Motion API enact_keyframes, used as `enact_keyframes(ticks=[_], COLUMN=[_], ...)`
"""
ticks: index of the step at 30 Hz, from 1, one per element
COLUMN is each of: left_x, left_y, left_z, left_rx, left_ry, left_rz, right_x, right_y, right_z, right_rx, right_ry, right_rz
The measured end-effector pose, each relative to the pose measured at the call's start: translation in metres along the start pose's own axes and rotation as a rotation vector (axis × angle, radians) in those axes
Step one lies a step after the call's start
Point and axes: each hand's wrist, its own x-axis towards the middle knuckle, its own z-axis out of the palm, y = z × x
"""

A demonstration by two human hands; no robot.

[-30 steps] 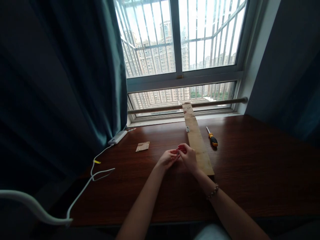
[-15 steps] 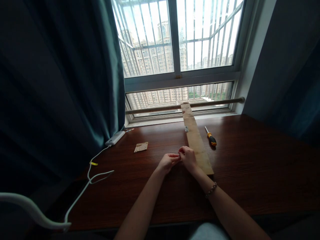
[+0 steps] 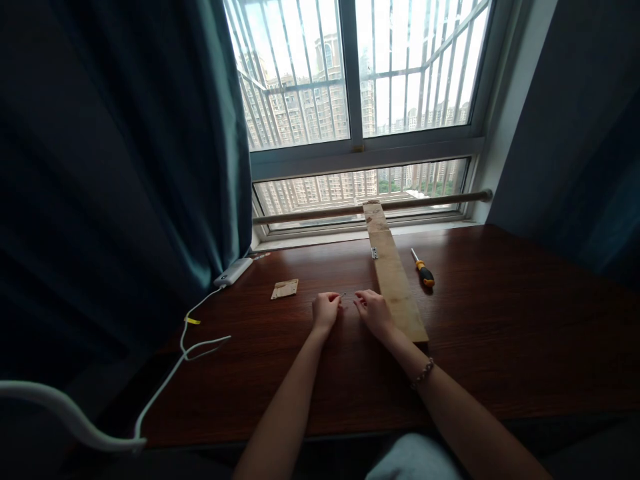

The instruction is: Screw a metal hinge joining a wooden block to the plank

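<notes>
My left hand (image 3: 326,311) is closed in a pinch on a small screw (image 3: 343,295), whose thin metallic end sticks out past the fingertips. Just to its right, my right hand (image 3: 374,312) has its fingers curved and apart, with nothing visible between them. It rests close to the left edge of a long wooden board (image 3: 399,287), which slopes from the desk up to the rail by the window. A small metal hinge (image 3: 375,253) sits on the board's left edge, farther up. To the right of the board lies a yellow and black screwdriver (image 3: 424,272).
A small flat wooden piece (image 3: 285,289) lies left of my hands on the brown desk (image 3: 480,360). Farther left are a white power bank (image 3: 234,272) and a white cable (image 3: 165,383). A blue curtain (image 3: 220,167) hangs at the desk's left, and a rail (image 3: 310,215) crosses the window.
My hands were together at the fingertips and have come apart. The left moved slightly left with the screw in its pinch; the right hand's fingers have opened.
</notes>
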Motion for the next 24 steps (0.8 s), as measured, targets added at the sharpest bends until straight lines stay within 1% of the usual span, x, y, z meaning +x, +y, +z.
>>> enact_keyframes(ticks=[2, 4, 6, 8, 10, 14, 18, 24], left_x=[0.01, 0.02, 0.031, 0.043, 0.054, 0.068, 0.07, 0.072], left_y=[-0.01, -0.019, -0.025, -0.028, -0.028, -0.031, -0.038, -0.043], left_z=[-0.013, -0.025, -0.034, -0.039, -0.041, -0.042, -0.043, -0.046], left_rx=[0.232, 0.417, 0.575, 0.705, 0.806, 0.881, 0.899, 0.909], left_ry=[0.17, 0.291, 0.32, 0.299, 0.293, 0.333, 0.395, 0.379], left_rz=[0.082, 0.091, 0.062, 0.036, 0.042, 0.078, 0.096, 0.053], right_x=[-0.002, -0.004, -0.006, -0.007, -0.008, -0.009, -0.011, -0.012], right_y=[-0.002, -0.003, -0.004, -0.004, -0.004, -0.002, -0.003, -0.004], right_z=[0.003, 0.005, 0.007, 0.009, 0.01, 0.011, 0.012, 0.013], right_rx=[-0.012, -0.025, -0.02, 0.003, 0.026, 0.016, -0.023, -0.026], right_ry=[-0.046, -0.093, -0.132, -0.152, -0.164, -0.184, -0.214, -0.251], right_rz=[-0.007, -0.011, -0.027, -0.052, -0.065, -0.045, -0.064, -0.07])
